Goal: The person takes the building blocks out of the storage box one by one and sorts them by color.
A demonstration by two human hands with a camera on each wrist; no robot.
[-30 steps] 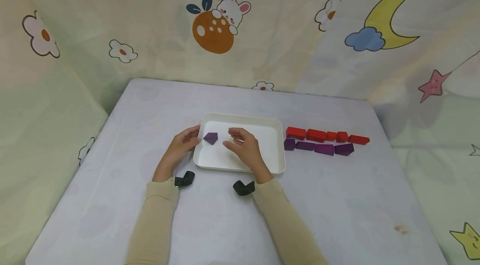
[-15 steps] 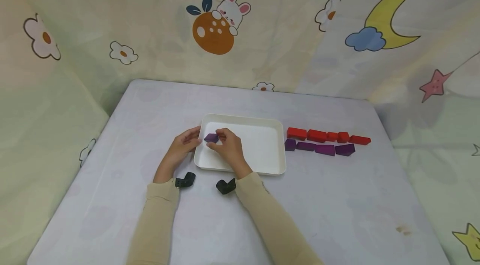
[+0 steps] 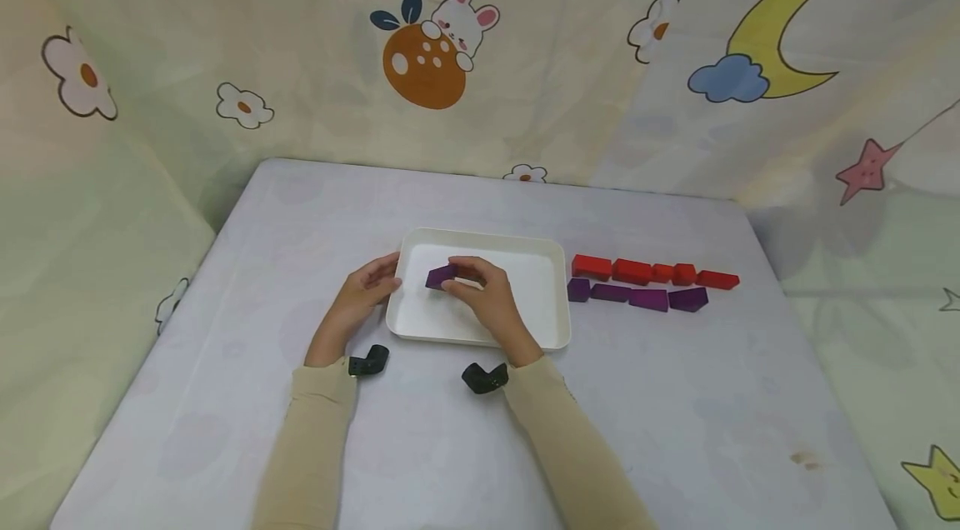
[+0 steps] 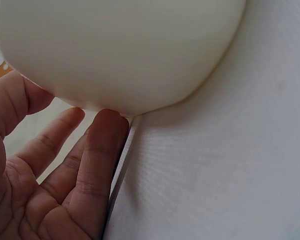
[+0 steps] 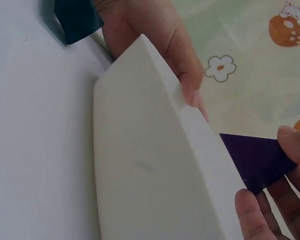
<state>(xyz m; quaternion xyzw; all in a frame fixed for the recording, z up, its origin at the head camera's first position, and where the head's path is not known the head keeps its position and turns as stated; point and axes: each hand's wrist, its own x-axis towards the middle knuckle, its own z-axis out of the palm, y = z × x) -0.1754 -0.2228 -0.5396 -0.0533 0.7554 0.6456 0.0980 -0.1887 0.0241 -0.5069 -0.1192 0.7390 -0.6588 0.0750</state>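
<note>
My right hand (image 3: 491,297) pinches a purple wedge-shaped block (image 3: 441,276) between thumb and fingers, above the left half of a white tray (image 3: 517,338). In the right wrist view the purple block (image 5: 255,159) shows a slanted face and a pointed end, with the thumb (image 5: 296,145) on one edge. My left hand (image 3: 362,297) holds the tray's left end, its thumb at the rim. The left wrist view has its fingers (image 4: 97,155) against the outside of the tray (image 4: 125,55).
Just right of the tray, several red blocks (image 3: 632,271) lie in a row. A second row of purple blocks (image 3: 648,299) lies in front of them. All stand on a table with a pale cloth (image 3: 675,413), and a printed curtain (image 3: 322,38) hangs behind.
My right hand moved left to the purple block in the tray, took hold of it, and carried it a little to the right. My left hand stayed at the tray's left end.
</note>
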